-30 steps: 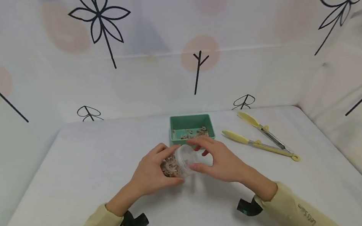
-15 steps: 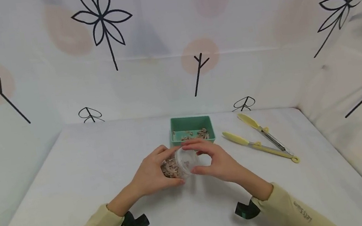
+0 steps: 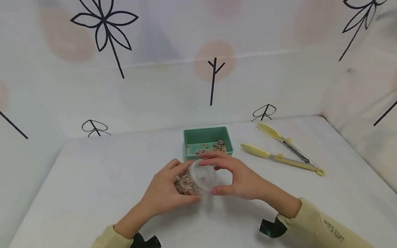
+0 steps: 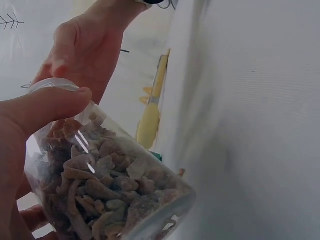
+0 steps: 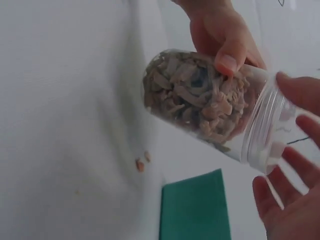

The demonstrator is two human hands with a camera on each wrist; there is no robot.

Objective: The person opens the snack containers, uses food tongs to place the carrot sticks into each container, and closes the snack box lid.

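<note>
A clear jar [image 3: 185, 184] of brownish dried pieces lies tilted nearly on its side, its lid end toward the right. My left hand [image 3: 162, 192] grips its body, thumb on the near side and fingers around the far side. Ribbed and transparent, the lid [image 5: 260, 127] sits at the jar's mouth. My right hand [image 3: 241, 175] holds it at the rim, with the thumb and fingertips curved around opposite sides. In the left wrist view, the dried pieces [image 4: 110, 185] fill much of the jar.
Behind the hands stands a green rectangular tray [image 3: 205, 132] with several dried pieces inside. Yellow-tipped tongs [image 3: 283, 158] lie spread at the right. Two small crumbs [image 5: 140, 165] lie on the white table [image 3: 114, 174] near the tray.
My right fingers have shifted around the lid, the index finger settling along its upper edge and the thumb along its lower edge. My left hand keeps its grip on the jar.
</note>
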